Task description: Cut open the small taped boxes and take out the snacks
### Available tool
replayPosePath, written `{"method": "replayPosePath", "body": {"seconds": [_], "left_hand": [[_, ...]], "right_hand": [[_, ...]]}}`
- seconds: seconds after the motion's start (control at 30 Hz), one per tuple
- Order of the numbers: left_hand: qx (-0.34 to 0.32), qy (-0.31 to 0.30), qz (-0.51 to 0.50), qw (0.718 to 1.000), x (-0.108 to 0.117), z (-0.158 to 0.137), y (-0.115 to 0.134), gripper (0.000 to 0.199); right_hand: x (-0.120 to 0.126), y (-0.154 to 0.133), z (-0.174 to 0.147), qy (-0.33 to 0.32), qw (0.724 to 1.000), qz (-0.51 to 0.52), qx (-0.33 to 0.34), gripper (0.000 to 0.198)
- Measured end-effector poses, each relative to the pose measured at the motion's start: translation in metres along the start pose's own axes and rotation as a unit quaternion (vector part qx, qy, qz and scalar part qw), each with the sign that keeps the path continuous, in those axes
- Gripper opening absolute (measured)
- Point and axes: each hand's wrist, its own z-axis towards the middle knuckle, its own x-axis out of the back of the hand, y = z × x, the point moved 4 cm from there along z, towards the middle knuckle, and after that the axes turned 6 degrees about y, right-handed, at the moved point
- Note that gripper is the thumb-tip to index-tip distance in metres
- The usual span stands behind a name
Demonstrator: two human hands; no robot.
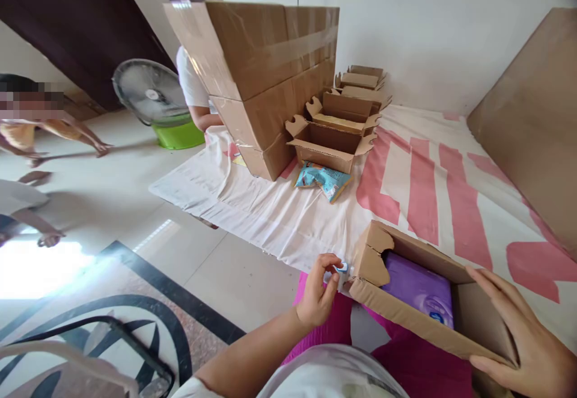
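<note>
At the near table edge, my right hand (525,332) grips the right end of an open cardboard box (419,320), fingers on the far side and thumb on the near side. Inside the tilted box lies a purple plastic-wrapped pack (419,287) with a small dark blue mark. Just left of the box, my left hand (319,293) has its fingers curled in a pinch. A small blue-and-white thing (341,267) shows at its fingertips, too small to name. Farther up the table lies a shiny light-blue packet (322,180), apart from both hands.
Open cardboard boxes (331,142) stand in a row behind the packet. Left of them is a taped carton stack (270,79), partly hiding a person (193,85). A big cardboard sheet (532,115) rises at right. A fan (153,94) and other people are on the left.
</note>
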Motion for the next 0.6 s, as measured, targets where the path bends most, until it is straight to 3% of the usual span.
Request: {"method": "replayPosePath", "body": {"seconds": [0.2, 0.27, 0.33, 0.4, 0.47, 0.53, 0.6], "left_hand": [[0.028, 0.012, -0.002, 1.000, 0.010, 0.030, 0.005, 0.028], [-0.023, 0.007, -0.003, 1.000, 0.014, 0.050, 0.024, 0.031], [-0.116, -0.046, -0.003, 0.992, 0.011, 0.070, 0.052, 0.036], [-0.212, -0.172, 0.021, 0.962, -0.004, 0.083, 0.080, 0.043], [-0.292, -0.287, 0.071, 0.909, -0.025, 0.089, 0.099, 0.048], [-0.343, -0.349, 0.128, 0.863, -0.042, 0.091, 0.109, 0.050], [-0.363, -0.364, 0.178, 0.839, -0.050, 0.094, 0.113, 0.053]], "right_hand": [[-0.002, -0.001, -0.001, 0.021, 0.999, 0.021, -0.020, 0.095], [-0.003, -0.002, -0.001, 0.017, 0.999, 0.028, -0.019, 0.096], [-0.003, -0.002, -0.001, 0.015, 0.999, 0.033, -0.018, 0.096], [-0.003, -0.002, -0.002, 0.016, 0.999, 0.034, -0.015, 0.095], [-0.003, 0.000, -0.002, 0.013, 0.999, 0.029, -0.010, 0.096], [-0.002, 0.001, -0.002, 0.005, 1.000, 0.013, 0.000, 0.097], [-0.001, 0.002, -0.003, 0.000, 1.000, -0.004, 0.009, 0.097]]}}
